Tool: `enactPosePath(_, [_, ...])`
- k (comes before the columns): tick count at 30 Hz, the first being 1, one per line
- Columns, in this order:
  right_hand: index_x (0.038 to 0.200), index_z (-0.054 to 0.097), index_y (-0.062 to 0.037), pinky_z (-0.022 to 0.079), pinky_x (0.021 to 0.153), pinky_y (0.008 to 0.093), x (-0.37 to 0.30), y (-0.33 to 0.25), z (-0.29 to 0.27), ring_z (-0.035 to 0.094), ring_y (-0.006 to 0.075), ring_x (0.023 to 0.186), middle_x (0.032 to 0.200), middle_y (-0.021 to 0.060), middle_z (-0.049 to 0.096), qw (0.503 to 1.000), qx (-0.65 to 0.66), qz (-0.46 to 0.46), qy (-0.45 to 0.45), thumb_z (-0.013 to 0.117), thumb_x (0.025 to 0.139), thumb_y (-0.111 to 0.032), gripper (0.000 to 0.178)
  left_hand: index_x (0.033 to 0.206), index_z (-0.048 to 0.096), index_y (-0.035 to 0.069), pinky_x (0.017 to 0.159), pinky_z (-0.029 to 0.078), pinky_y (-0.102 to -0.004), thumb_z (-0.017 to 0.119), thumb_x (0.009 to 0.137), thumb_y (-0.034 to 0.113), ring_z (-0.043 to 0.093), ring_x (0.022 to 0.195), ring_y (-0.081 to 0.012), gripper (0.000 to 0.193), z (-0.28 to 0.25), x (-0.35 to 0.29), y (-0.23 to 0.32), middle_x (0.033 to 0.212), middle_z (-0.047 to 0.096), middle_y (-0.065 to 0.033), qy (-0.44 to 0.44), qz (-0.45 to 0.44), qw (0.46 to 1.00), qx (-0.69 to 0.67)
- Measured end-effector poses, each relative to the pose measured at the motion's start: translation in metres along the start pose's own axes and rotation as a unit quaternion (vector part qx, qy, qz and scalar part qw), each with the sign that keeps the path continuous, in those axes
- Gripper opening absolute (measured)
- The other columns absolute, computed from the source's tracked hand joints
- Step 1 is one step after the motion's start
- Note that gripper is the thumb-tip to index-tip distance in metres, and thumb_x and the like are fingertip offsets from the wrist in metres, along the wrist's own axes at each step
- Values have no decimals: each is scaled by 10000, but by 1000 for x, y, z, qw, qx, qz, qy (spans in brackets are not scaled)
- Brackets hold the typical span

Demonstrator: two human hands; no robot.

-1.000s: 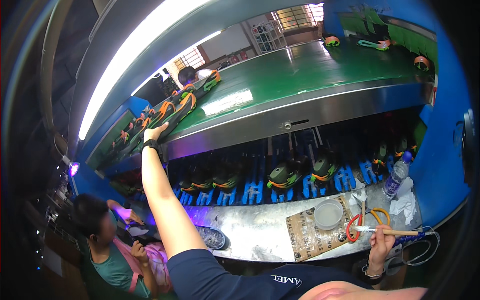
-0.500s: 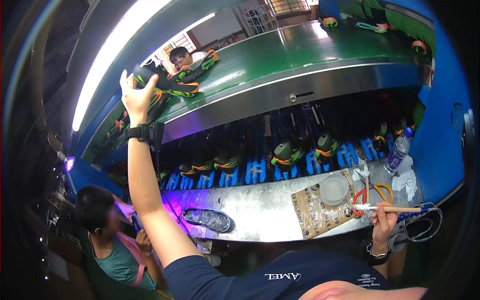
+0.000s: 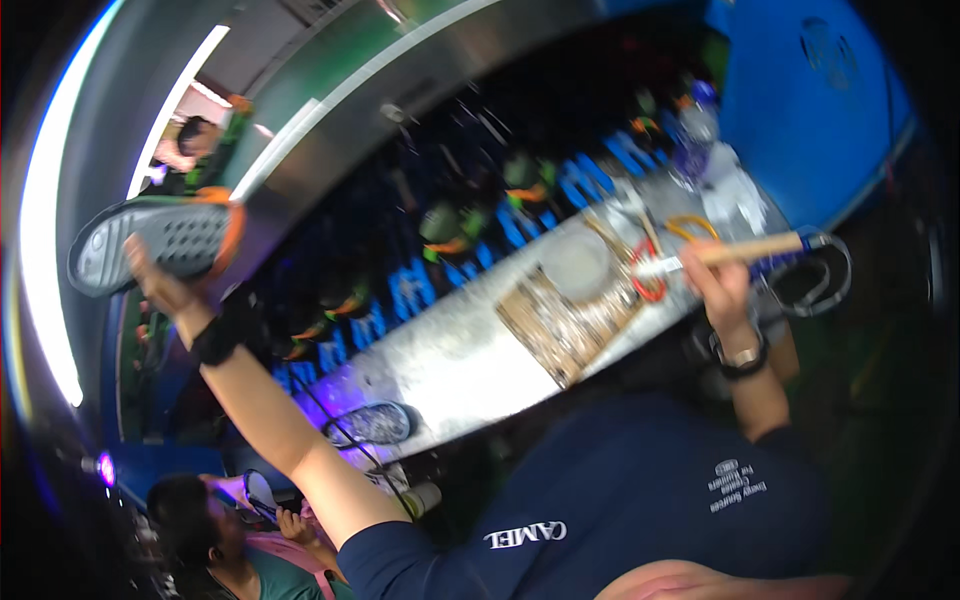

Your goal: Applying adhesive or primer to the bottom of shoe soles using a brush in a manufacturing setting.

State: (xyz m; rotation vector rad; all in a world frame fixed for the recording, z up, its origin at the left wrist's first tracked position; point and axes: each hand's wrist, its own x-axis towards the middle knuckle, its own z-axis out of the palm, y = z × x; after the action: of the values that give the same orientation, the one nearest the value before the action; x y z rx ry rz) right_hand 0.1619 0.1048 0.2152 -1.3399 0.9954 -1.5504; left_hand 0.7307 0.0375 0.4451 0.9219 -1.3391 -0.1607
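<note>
At the upper left, my left hand (image 3: 165, 285) grips a shoe (image 3: 190, 238), its fingers lying over the grey studded sole; the upper is mostly out of sight. Orange trim shows along the shoe's right end. My right hand (image 3: 722, 285) pinches a brush (image 3: 750, 250) with a wooden handle and a white tip, held level above the bench's right part. Beside the brush tip are a translucent bowl (image 3: 577, 264) on a brown taped sheet (image 3: 560, 335) and a red-handled tool (image 3: 648, 285). A loose sole (image 3: 375, 424) rests at the bench's left end.
Black-and-green shoes (image 3: 450, 232) sit on blue racks (image 3: 410, 288) behind the metal bench (image 3: 450, 375). A purple-capped bottle (image 3: 697, 125) and white tissue (image 3: 735, 200) stand at the far right. A co-worker (image 3: 230, 545) is at lower left; another person (image 3: 190, 140) is beyond the conveyor.
My left hand has lifted a shoe off the green conveyor and brought it left and nearer, sole showing. The whole view has turned and swung; the brush stays in my right hand.
</note>
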Motion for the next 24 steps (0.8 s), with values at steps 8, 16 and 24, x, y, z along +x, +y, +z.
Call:
enactPosePath(8, [835, 553, 3, 341, 511, 157, 50, 63, 22, 422, 21, 582, 687, -27, 502, 986, -125, 46, -100, 577, 768, -83, 112, 1056, 460, 34, 393, 433, -281, 286, 745, 672, 529, 458, -197, 730, 191, -234, 44, 693, 557, -119, -59, -479, 827, -287])
enactPosePath(16, [797, 548, 16, 348, 509, 180, 46, 73, 36, 416, 30, 578, 667, -17, 501, 959, -232, 42, -159, 568, 769, -98, 119, 1245, 301, 16, 868, 376, -445, 327, 825, 512, 454, 1027, -356, 651, 194, -333, -9, 1175, 381, -282, -119, -533, 662, -513])
enactPosePath(24, [820, 553, -14, 358, 511, 169, 40, 33, 44, 451, 20, 601, 691, -19, 521, 989, -66, 19, -130, 582, 770, -89, 95, 1107, 432, -20, 861, 388, -328, 683, 671, 69, 502, 979, -200, 511, 193, -291, -30, 1049, 522, -108, -162, -281, 893, -313])
